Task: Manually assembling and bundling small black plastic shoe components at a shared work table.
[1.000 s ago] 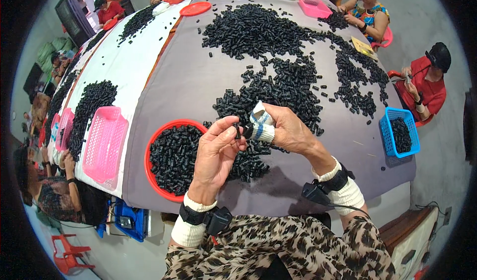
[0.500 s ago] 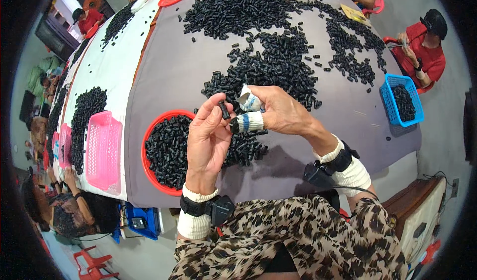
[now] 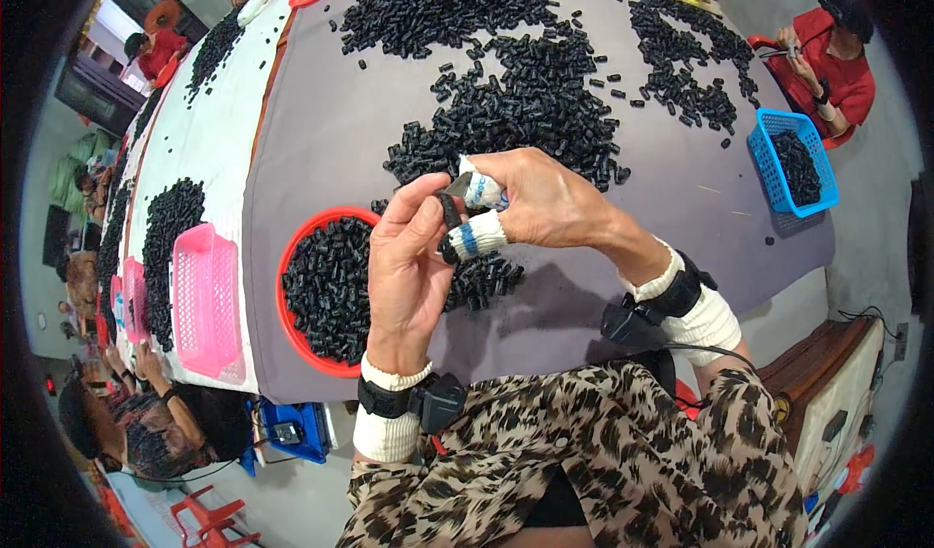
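Both hands are raised together above the near edge of the grey-covered work table (image 3: 321, 149); the left hand (image 3: 409, 266) stands with palm turned inward, thumb and forefinger curled close and pinching a small black cylindrical plastic piece (image 3: 450, 209) at its upper end; the piece stands roughly upright between the two hands, its lower end meeting the right hand's wrapped fingertip; the right hand (image 3: 550, 202) has its fingers bent in tight, two of them covered in white cloth finger wraps with blue bands (image 3: 474, 238), and it grips a small grey blade-like tool (image 3: 459, 184) whose tip lies just above the piece, touching or nearly so, which of the two cannot be told; neither hand shows any open gap between its fingers; directly below the hands sits a round red plastic tray (image 3: 284, 295) filled with like black pieces, its right part hidden behind the left hand; a broad loose heap of black pieces (image 3: 525, 110) spreads over the table beyond the hands; a pink plastic basket (image 3: 204, 300) lies to the left of the tray; a blue plastic basket (image 3: 790, 164) holding black pieces stands well apart at the right edge, beside a seated person in a red top (image 3: 837, 56).
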The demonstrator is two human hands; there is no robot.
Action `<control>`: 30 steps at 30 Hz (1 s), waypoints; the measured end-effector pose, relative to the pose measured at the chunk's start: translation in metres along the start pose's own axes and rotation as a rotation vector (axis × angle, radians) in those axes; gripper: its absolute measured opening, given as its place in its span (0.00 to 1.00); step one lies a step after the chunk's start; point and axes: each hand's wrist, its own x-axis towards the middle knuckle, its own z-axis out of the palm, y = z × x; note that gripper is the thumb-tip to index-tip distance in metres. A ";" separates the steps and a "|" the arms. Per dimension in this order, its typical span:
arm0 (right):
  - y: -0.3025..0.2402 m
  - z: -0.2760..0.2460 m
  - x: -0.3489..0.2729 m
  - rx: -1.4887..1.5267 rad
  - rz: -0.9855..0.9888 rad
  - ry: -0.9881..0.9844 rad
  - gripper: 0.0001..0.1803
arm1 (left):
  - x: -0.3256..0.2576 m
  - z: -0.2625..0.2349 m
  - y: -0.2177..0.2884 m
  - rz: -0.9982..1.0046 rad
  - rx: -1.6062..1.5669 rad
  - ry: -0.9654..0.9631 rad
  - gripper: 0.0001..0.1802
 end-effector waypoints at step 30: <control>0.005 -0.001 0.000 -0.073 -0.030 -0.039 0.23 | 0.000 0.001 -0.007 -0.045 -0.010 0.034 0.12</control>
